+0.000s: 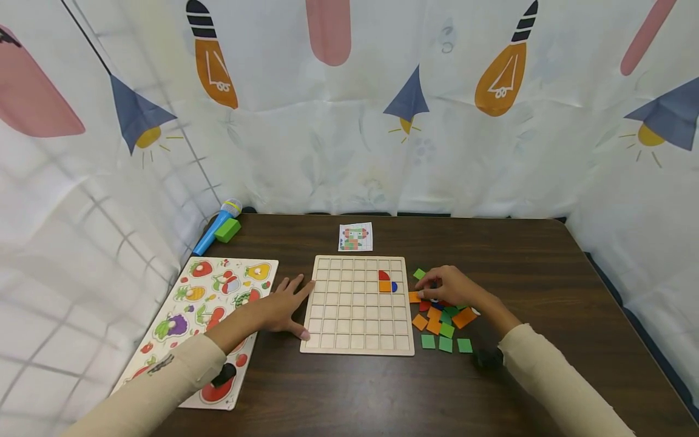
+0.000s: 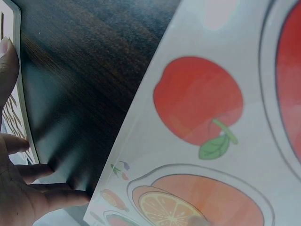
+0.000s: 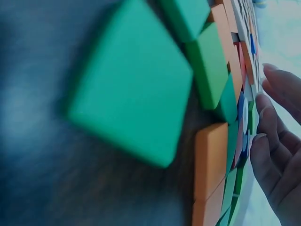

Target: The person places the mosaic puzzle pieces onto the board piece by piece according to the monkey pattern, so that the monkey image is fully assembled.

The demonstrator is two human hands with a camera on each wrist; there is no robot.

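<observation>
A wooden grid board lies flat on the table. In its upper right part are a red quarter-round piece, an orange square and a blue half-round piece. My left hand, fingers spread, rests at the board's left edge, its thumb touching the lower corner. My right hand is over a pile of coloured tiles, its fingers loosely bent near an orange tile; no piece shows in its grasp. In the right wrist view, green tiles lie close to the camera, with the fingers beyond.
A fruit-picture board lies left, under the left forearm. Behind it are a blue toy microphone and a green block. A small printed picture card lies beyond the grid board. Several green squares lie in front of the pile.
</observation>
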